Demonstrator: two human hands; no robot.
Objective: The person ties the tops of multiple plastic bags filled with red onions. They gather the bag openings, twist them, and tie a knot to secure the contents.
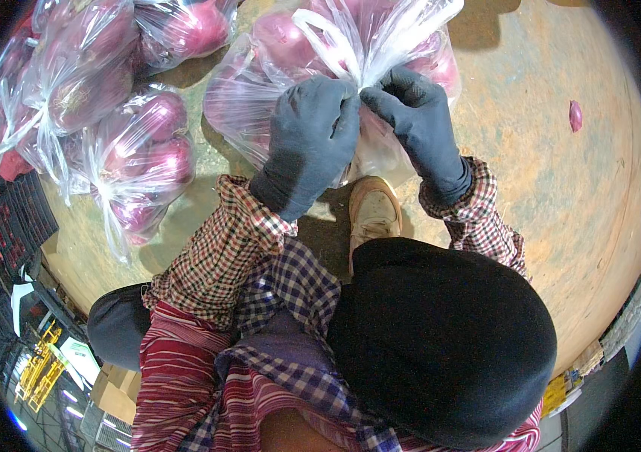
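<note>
Dark grey gloves cover both of my hands. A clear plastic bag of red onions (pixel 237 107) rests on the floor before me. Its gathered neck (pixel 361 70) lies between my hands, with whitish twisted ends fanning out above them. My left hand (pixel 313 127) is curled at the left of the gather, its fingertips pinching the plastic. From the right, my right hand (pixel 419 121) pinches the same gather between thumb and index finger. Whether a knot sits under the fingertips is hidden. Behind the plastic, red onions (pixel 283 37) show through.
To the left, tied bags of red onions (pixel 154 161) lie close together, and more bags (pixel 86 68) are heaped beyond them. A loose small red onion (pixel 575 116) lies on the stained floor (pixel 535 186) at right. My shoe (pixel 375 212) stands just below the bag. Black crates (pixel 21 212) border the left.
</note>
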